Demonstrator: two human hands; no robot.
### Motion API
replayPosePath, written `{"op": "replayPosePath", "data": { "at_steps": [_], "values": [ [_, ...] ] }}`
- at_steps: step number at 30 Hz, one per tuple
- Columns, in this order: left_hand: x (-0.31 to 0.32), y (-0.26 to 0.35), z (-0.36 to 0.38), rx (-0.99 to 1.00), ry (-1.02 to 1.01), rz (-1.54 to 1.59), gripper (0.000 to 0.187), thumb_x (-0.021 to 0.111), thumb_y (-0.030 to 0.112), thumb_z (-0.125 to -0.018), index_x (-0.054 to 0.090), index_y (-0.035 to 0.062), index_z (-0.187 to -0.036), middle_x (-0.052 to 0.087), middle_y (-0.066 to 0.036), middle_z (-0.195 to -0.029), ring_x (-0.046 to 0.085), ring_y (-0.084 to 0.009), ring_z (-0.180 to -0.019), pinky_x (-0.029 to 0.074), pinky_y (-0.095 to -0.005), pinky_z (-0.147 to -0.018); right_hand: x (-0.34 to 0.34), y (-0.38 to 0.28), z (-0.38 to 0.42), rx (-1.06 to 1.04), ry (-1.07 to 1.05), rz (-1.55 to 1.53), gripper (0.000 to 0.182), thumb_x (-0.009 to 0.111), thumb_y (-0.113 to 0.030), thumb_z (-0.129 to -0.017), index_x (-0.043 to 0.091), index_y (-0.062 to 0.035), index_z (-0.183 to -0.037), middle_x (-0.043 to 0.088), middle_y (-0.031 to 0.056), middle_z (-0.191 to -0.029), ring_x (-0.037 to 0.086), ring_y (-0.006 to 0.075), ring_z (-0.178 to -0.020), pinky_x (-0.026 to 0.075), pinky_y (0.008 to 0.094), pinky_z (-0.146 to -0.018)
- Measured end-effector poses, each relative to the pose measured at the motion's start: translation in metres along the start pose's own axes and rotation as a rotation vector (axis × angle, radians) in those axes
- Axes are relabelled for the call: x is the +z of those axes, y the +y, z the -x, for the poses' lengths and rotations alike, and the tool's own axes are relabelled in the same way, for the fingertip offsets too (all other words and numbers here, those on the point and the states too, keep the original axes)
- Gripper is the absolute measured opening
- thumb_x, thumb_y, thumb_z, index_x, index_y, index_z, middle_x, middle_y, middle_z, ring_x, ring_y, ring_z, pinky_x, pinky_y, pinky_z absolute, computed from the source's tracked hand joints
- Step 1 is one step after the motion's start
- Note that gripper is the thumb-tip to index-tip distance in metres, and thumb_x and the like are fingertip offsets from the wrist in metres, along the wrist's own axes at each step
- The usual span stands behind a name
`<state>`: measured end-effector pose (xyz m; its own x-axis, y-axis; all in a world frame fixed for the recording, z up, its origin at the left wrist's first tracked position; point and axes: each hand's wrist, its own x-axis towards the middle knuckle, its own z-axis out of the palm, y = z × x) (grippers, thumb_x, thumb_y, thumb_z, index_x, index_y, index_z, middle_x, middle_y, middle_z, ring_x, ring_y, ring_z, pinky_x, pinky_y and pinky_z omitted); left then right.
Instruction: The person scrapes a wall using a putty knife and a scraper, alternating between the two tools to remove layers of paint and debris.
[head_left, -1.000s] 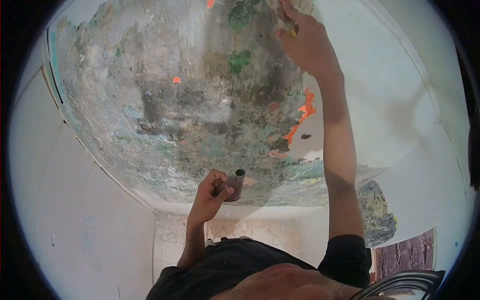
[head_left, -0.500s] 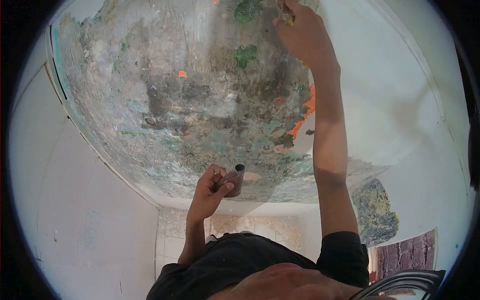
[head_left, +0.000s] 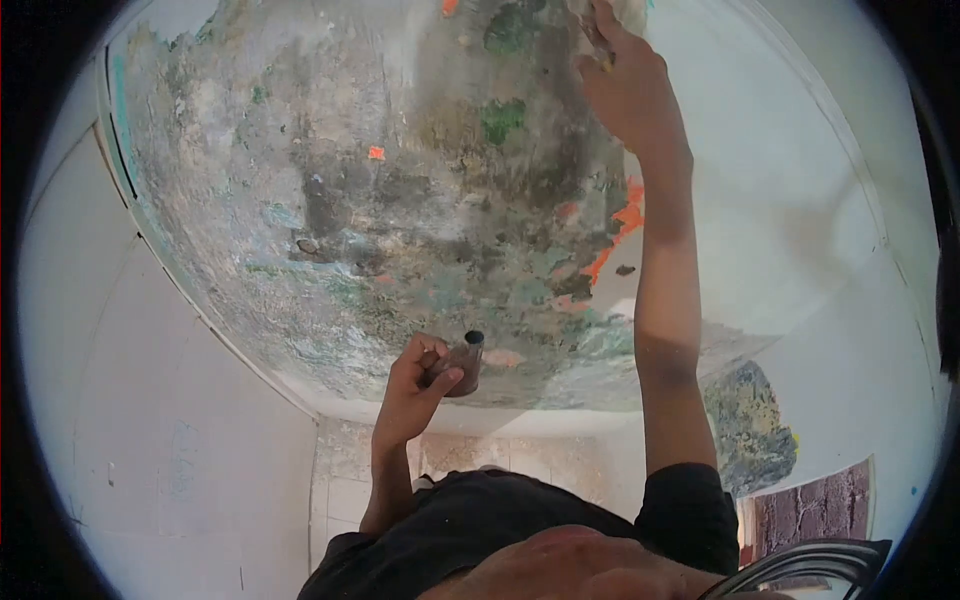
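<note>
My left hand [head_left: 404,398] is closed around a brownish, flared metal-looking piece with a round hollow end [head_left: 466,376], held low in front of the wall. The dark opening points up, and my thumb lies across its side. High up on the right, my right hand [head_left: 632,98] is at the wall, arm stretched out. Its fingers are curled around a small thing with a hint of yellow, which I cannot make out. Before me is the stripped wall [head_left: 400,215], mottled grey and brown with green and orange patches, meeting smooth white paint beside my right hand.
A white side wall [head_left: 190,430] stands on the left. Below is a tiled floor [head_left: 345,490] with dusty debris. On the right are a bare patch [head_left: 750,425] in white paint and an opening showing dark brickwork [head_left: 815,510].
My right hand has moved slightly right and down along the wall. My left hand still holds the flared piece in nearly the same place. The view has shifted a little.
</note>
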<state>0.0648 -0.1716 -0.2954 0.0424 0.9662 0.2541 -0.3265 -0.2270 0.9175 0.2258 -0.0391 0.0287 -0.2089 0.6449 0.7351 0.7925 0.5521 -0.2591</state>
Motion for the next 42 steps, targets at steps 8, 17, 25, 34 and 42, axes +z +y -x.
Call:
{"op": "replayPosePath", "data": {
  "at_steps": [8, 17, 25, 34, 42],
  "values": [
    [-0.001, -0.002, -0.004, 0.018, -0.019, 0.008, 0.025, 0.058, -0.008, -0.087, 0.046, 0.007, -0.102, 0.058, 0.0, -0.092, 0.05, -0.0047, -0.087, 0.042, -0.0204, -0.077, 0.002, 0.04, -0.009, -0.163, 0.079, 0.0, 0.064, 0.056, -0.003, -0.085, 0.034, -0.0031, -0.146, 0.057, 0.0289, -0.124, 0.055, 0.0425, -0.116, 0.046, 0.0422, -0.096],
    [0.01, -0.007, -0.005, -0.034, -0.104, 0.003, 0.024, 0.059, -0.007, -0.088, 0.045, 0.0074, -0.101, 0.06, -0.002, -0.093, 0.051, -0.0059, -0.086, 0.041, -0.0211, -0.076, -0.015, 0.034, -0.004, -0.112, 0.046, 0.079, 0.063, 0.058, -0.005, -0.084, 0.038, 0.0001, -0.143, 0.061, 0.0289, -0.116, 0.059, 0.0439, -0.108, 0.048, 0.0432, -0.09],
    [0.012, -0.001, -0.006, -0.066, -0.108, 0.025, 0.025, 0.06, -0.006, -0.087, 0.046, 0.0079, -0.101, 0.06, -0.002, -0.093, 0.053, -0.0061, -0.088, 0.043, -0.0214, -0.079, -0.021, 0.066, 0.001, -0.237, 0.039, 0.031, 0.07, 0.063, 0.0, -0.082, 0.036, -0.0097, -0.146, 0.064, 0.0247, -0.114, 0.065, 0.0361, -0.1, 0.05, 0.0389, -0.086],
    [0.014, -0.006, -0.012, -0.054, -0.056, 0.032, 0.025, 0.06, -0.007, -0.087, 0.046, 0.0076, -0.1, 0.056, 0.001, -0.088, 0.049, -0.0041, -0.083, 0.041, -0.0198, -0.078, -0.036, 0.053, 0.002, -0.129, -0.033, 0.135, 0.069, 0.065, 0.001, -0.079, 0.042, -0.0121, -0.143, 0.066, 0.0243, -0.101, 0.064, 0.0294, -0.083, 0.048, 0.0315, -0.078],
    [0.023, -0.015, -0.023, -0.043, -0.115, 0.05, 0.026, 0.059, -0.009, -0.086, 0.046, 0.0071, -0.1, 0.052, 0.003, -0.085, 0.047, -0.0032, -0.082, 0.037, -0.0174, -0.074, -0.049, 0.054, -0.008, -0.276, 0.013, 0.17, 0.067, 0.062, 0.003, -0.076, 0.046, -0.0087, -0.14, 0.065, 0.0252, -0.094, 0.062, 0.0326, -0.079, 0.049, 0.0332, -0.078]
  ]
}}
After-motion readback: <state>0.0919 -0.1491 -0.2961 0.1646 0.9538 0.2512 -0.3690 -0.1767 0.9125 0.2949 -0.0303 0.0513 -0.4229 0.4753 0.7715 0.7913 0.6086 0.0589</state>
